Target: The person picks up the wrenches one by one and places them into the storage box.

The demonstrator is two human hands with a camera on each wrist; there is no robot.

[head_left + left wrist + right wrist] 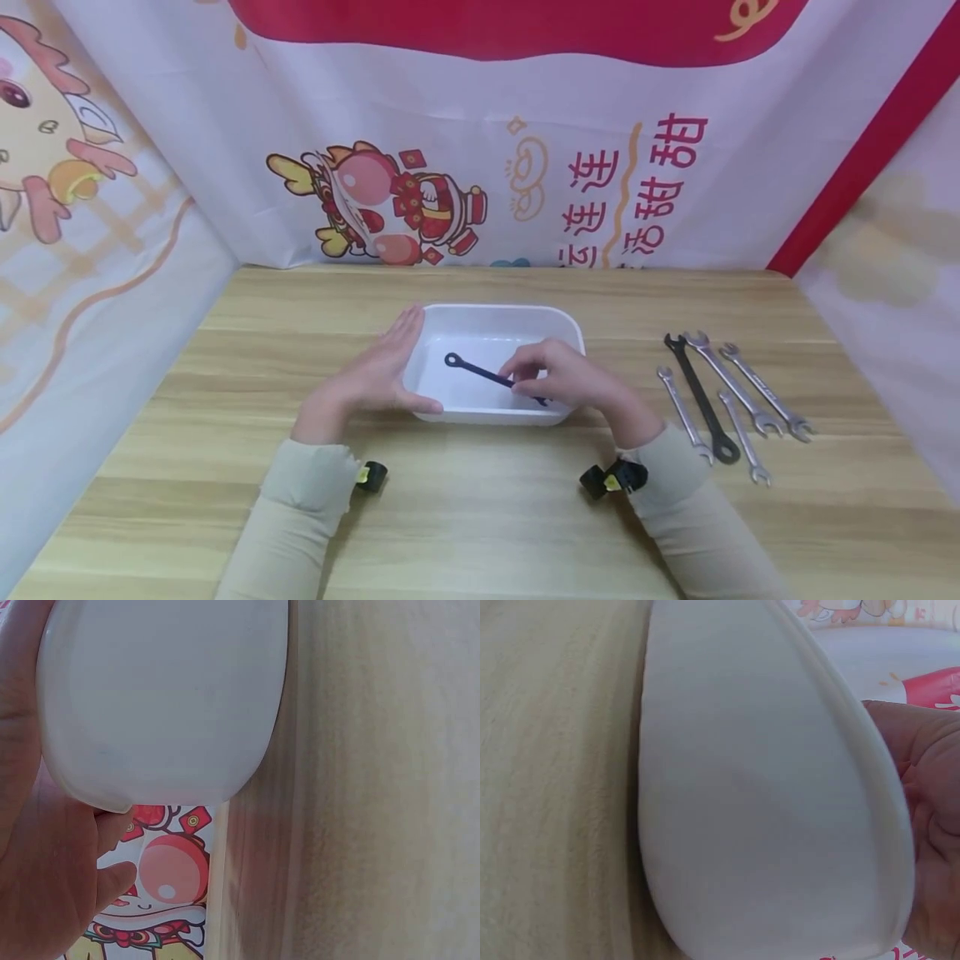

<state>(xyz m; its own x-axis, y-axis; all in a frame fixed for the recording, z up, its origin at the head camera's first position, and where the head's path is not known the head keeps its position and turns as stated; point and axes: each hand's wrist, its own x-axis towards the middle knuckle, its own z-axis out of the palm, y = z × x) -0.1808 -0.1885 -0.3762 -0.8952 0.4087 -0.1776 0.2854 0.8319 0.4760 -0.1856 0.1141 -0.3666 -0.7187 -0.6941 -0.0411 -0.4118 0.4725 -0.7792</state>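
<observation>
A white rectangular basin (480, 419) stands on the wooden table. My left hand (378, 367) lies along its left end, fingers extended toward the far corner and thumb stretched over the near rim. In the left wrist view, that hand (49, 862) touches the basin's wall (165, 697). Inside the basin, my right hand (558, 372) pinches a black wrench (480, 371) between thumb and fingers near its right end. The wrench's ring end points left; part of its shaft is hidden by the fingers. In the right wrist view, the basin's wall (757, 787) hides the wrench and most of the hand (934, 817).
To the right of the basin lie another black wrench (703, 400) and several silver wrenches (765, 392), side by side on the table (480, 508). A printed cloth (480, 108) hangs behind the table's far edge. Cloth also hangs at both sides.
</observation>
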